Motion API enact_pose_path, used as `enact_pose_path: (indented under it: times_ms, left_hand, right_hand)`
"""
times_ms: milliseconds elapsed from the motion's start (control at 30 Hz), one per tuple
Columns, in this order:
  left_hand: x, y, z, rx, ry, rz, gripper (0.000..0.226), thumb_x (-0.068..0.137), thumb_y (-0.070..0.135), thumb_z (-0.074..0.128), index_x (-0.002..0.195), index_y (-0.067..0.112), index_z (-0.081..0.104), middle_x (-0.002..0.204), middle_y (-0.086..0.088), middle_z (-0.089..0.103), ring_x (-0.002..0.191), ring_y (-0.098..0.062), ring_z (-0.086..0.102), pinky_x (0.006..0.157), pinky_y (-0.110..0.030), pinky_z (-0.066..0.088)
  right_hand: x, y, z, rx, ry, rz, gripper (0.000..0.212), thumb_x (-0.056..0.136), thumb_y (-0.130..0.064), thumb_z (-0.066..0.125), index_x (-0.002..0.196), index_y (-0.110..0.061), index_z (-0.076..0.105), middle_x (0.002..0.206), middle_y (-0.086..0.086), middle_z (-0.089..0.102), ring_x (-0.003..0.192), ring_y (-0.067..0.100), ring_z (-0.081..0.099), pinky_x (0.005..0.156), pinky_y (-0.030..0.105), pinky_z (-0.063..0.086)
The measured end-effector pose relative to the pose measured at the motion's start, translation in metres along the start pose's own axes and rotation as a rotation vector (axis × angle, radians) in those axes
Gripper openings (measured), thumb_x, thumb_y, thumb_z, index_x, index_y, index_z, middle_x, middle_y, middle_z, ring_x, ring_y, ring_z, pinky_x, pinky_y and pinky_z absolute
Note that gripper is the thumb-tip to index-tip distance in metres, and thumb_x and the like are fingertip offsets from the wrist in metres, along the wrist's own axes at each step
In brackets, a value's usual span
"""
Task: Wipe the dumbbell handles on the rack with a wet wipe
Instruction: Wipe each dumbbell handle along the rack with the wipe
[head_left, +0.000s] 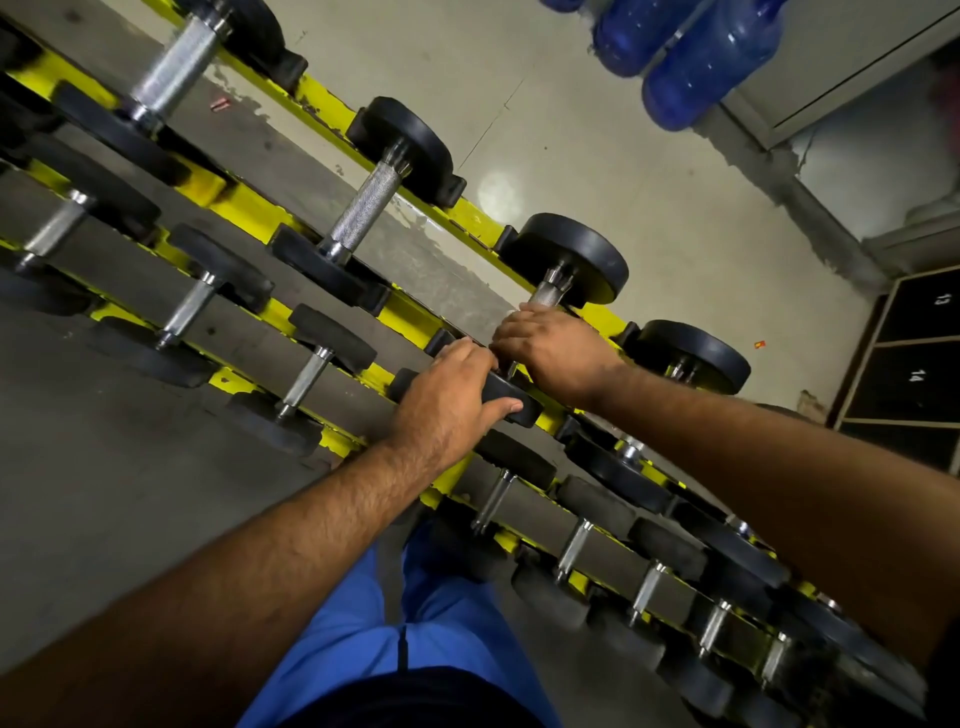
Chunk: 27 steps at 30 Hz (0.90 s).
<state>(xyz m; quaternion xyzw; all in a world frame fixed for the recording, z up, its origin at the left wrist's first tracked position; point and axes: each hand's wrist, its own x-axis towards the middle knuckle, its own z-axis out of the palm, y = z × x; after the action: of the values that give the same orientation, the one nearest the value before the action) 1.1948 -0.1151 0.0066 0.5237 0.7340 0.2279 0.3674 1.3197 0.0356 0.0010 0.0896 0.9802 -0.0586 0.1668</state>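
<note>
A yellow rack (249, 208) holds rows of black-headed dumbbells with knurled steel handles. On the top row, my right hand (553, 345) is wrapped around the handle (548, 292) of one dumbbell, just below its far head (576, 254). My left hand (454, 397) grips the near black head (511, 397) of the same dumbbell, thumb under its rim. No wet wipe shows; the right hand's fingers hide whatever lies against the handle. Neighbouring top-row dumbbells (363, 208) lie untouched to the left.
Lower rows of smaller dumbbells (306, 371) run along the rack toward me. Blue water jugs (711, 57) lie on the pale floor behind the rack. Numbered dark lockers (917, 364) stand at the right. My blue trousers (374, 623) are close to the rack.
</note>
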Motion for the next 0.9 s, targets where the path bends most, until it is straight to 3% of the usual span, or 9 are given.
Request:
enact_pose_path:
  times_ms: [167, 267, 367, 500, 633, 767, 900]
  left_hand:
    - [0.0, -0.003, 0.001, -0.005, 0.005, 0.011, 0.052, 0.086, 0.05, 0.069, 0.121, 0.013, 0.056, 0.13, -0.003, 0.053, 0.124, -0.02, 0.05, 0.096, -0.033, 0.046]
    - [0.0, -0.003, 0.002, -0.015, 0.002, 0.013, 0.052, 0.085, 0.049, 0.07, 0.119, 0.013, 0.056, 0.127, -0.003, 0.053, 0.122, -0.021, 0.051, 0.095, -0.034, 0.047]
    - [0.0, -0.002, 0.003, -0.017, -0.018, 0.002, 0.052, 0.086, 0.048, 0.069, 0.122, 0.013, 0.055, 0.139, -0.005, 0.049, 0.135, -0.022, 0.042, 0.103, -0.036, 0.043]
    - [0.0, -0.001, 0.002, -0.023, -0.023, 0.005, 0.052, 0.087, 0.047, 0.069, 0.122, 0.012, 0.055, 0.145, -0.007, 0.046, 0.142, -0.022, 0.035, 0.109, -0.035, 0.037]
    - [0.001, -0.003, 0.003, -0.029, -0.038, -0.004, 0.054, 0.087, 0.047, 0.069, 0.125, 0.013, 0.054, 0.148, -0.008, 0.044, 0.144, -0.021, 0.032, 0.112, -0.035, 0.034]
    - [0.0, -0.004, 0.002, -0.029, -0.023, 0.018, 0.052, 0.086, 0.047, 0.069, 0.123, 0.013, 0.055, 0.145, -0.008, 0.047, 0.143, -0.021, 0.033, 0.112, -0.034, 0.034]
    - [0.001, -0.007, 0.002, -0.042, -0.024, 0.012, 0.052, 0.086, 0.047, 0.07, 0.122, 0.012, 0.056, 0.144, -0.007, 0.049, 0.143, -0.022, 0.035, 0.111, -0.036, 0.037]
  right_hand:
    - [0.011, 0.008, -0.01, -0.107, -0.013, 0.309, 0.033, 0.093, -0.013, 0.046, 0.115, -0.013, 0.07, 0.115, 0.007, 0.069, 0.113, 0.026, 0.06, 0.103, 0.042, 0.044]
    - [0.017, -0.008, -0.01, -0.162, -0.108, 0.25, 0.031, 0.096, -0.023, 0.044, 0.116, -0.016, 0.066, 0.112, 0.005, 0.068, 0.111, 0.022, 0.06, 0.106, 0.039, 0.04]
    - [0.02, -0.001, -0.014, -0.18, -0.106, 0.369, 0.031, 0.097, -0.022, 0.044, 0.119, -0.014, 0.065, 0.122, 0.009, 0.066, 0.121, 0.025, 0.057, 0.111, 0.04, 0.037]
    - [0.015, -0.011, -0.008, -0.128, -0.133, 0.183, 0.026, 0.094, -0.022, 0.05, 0.113, -0.019, 0.069, 0.112, 0.002, 0.07, 0.112, 0.022, 0.061, 0.109, 0.04, 0.038]
    - [0.013, 0.004, -0.009, -0.102, -0.033, 0.348, 0.03, 0.092, -0.016, 0.051, 0.115, -0.016, 0.069, 0.115, 0.005, 0.068, 0.116, 0.024, 0.058, 0.112, 0.041, 0.036]
    - [0.004, -0.01, -0.009, 0.013, -0.075, 0.08, 0.026, 0.089, -0.017, 0.059, 0.111, -0.017, 0.072, 0.112, 0.002, 0.071, 0.111, 0.022, 0.061, 0.107, 0.041, 0.04]
    - [0.005, 0.006, -0.008, 0.005, 0.011, 0.276, 0.036, 0.091, -0.016, 0.044, 0.114, -0.015, 0.071, 0.114, 0.004, 0.07, 0.114, 0.024, 0.059, 0.107, 0.042, 0.04]
